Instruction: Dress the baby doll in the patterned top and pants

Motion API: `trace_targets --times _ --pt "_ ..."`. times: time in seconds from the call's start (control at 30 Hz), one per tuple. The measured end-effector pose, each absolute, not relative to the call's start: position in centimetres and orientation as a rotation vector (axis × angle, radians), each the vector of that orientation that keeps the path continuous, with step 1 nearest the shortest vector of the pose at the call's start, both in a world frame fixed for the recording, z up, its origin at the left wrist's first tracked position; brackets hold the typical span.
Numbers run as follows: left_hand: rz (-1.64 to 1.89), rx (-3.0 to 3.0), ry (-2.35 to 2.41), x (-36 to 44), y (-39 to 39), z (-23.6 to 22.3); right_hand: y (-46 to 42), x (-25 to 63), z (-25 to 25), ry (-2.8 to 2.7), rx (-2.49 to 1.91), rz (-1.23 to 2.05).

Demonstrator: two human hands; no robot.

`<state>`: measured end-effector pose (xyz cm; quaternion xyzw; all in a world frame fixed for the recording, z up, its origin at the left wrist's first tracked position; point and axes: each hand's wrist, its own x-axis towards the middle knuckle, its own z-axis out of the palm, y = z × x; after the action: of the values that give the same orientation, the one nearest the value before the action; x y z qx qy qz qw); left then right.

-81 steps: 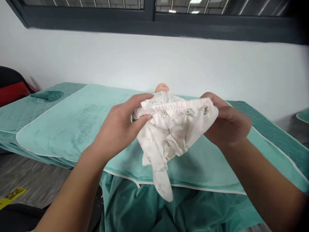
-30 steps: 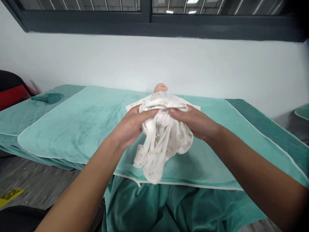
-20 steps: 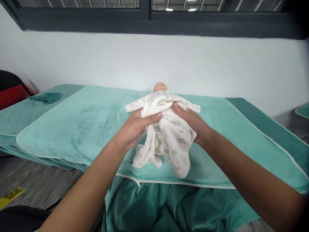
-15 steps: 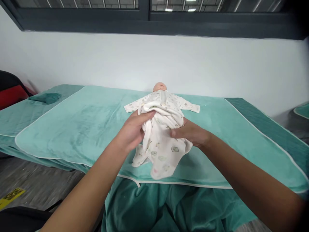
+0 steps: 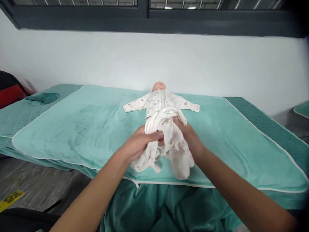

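A pair of white printed baby pants [image 5: 180,158], bunched up at the waist, hangs between my two hands near the front of the bed. My left hand [image 5: 138,141] is closed on the gathered cloth at its left, thumb on top. On the right side my right hand [image 5: 189,133] grips the same pants, its fingers partly hidden in the folds. Just beyond lies a baby doll [image 5: 159,86] on its back, wearing a white patterned top [image 5: 154,100] with the sleeves spread out. The pants block my view of the doll's lower body.
A light green blanket [image 5: 79,129] with white edging covers the bed, and darker green cloth [image 5: 173,206] drapes down its front. Behind it stands a white wall [image 5: 96,58] under a dark window frame [image 5: 84,22]. A red and black item [image 5: 11,93] is at far left.
Both hands have drawn the pants slightly nearer and gathered the cloth further. More of the doll's top now shows, and the right pant leg has swung to the right.
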<state>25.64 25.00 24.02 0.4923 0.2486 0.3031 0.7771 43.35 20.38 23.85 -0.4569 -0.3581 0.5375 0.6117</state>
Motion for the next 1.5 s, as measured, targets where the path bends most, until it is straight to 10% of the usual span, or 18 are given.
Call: trace_targets --times 0.7,1.17,1.5 --pt "0.518 0.814 0.629 26.0 17.2 17.5 10.7 46.6 15.3 -1.106 -0.949 1.996" --pt "0.526 1.841 0.991 29.6 24.2 21.5 17.2 47.3 14.5 -0.956 -1.505 0.843" --pt "0.229 2.290 1.171 31.3 24.6 22.4 19.1 46.8 13.2 -1.143 -1.652 0.699"
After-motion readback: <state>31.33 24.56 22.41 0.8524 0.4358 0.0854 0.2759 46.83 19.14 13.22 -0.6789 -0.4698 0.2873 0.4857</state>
